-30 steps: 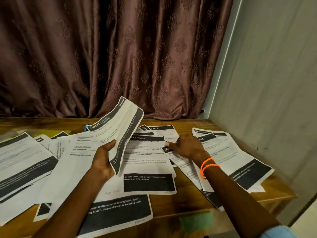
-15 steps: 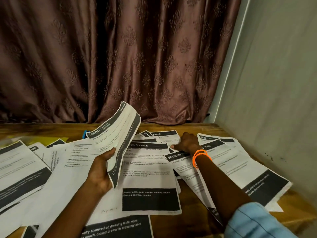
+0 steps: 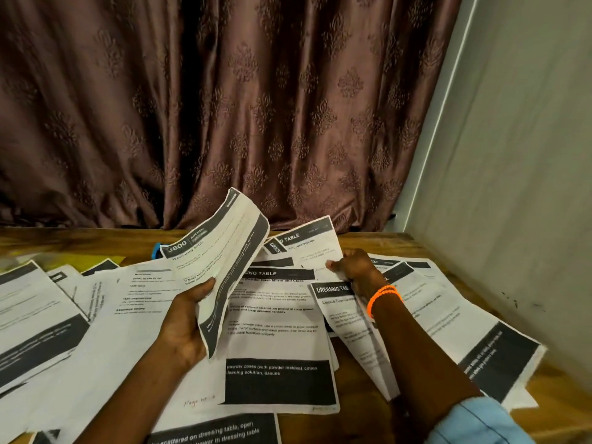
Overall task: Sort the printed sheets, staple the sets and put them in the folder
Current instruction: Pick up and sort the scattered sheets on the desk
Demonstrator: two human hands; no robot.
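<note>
- The left hand [image 3: 187, 328] is closed around a small bundle of sheets [image 3: 224, 264], thumb across the front, fingers hidden behind. The bundle is lifted off the table and curls upward toward the curtain.
- The front page of that bundle has a dark header reading "3800" and "KITCHEN", with "Wash baby bottle" beneath. A dark band runs down its right edge.
- The right hand [image 3: 354, 267] pinches the lower edge of a single page [image 3: 309, 243], lifting it off the pile at a tilt. Its header shows "TABLE"; the rest is too blurred to read.
- Orange bands [image 3: 384, 298] circle the right wrist, and a light blue sleeve [image 3: 480, 424] shows at the bottom right.
- Printed sheets [image 3: 96, 331] lie loose and overlapping across the wooden table [image 3: 400, 245], from the left edge to the wall on the right.
- The middle sheet [image 3: 275, 341], flat between the two arms, is headed "DRESSING TABLE", then "Powder Case Mirror and Clasp". Its black box reads "powder cases (with powder residue), cotton... cleaning solution, tissues". "Page" is handwritten at the bottom.
- Just under the right wrist, another sheet [image 3: 336, 293] is also headed "DRESSING TABLE".
- The nearest sheet [image 3: 217, 431] reads "scattered on dressing table, open".
- A small blue object [image 3: 156, 250] peeks out behind the held bundle; I cannot tell what it is.
- A brown patterned curtain [image 3: 208, 107] hangs behind the table.
</note>
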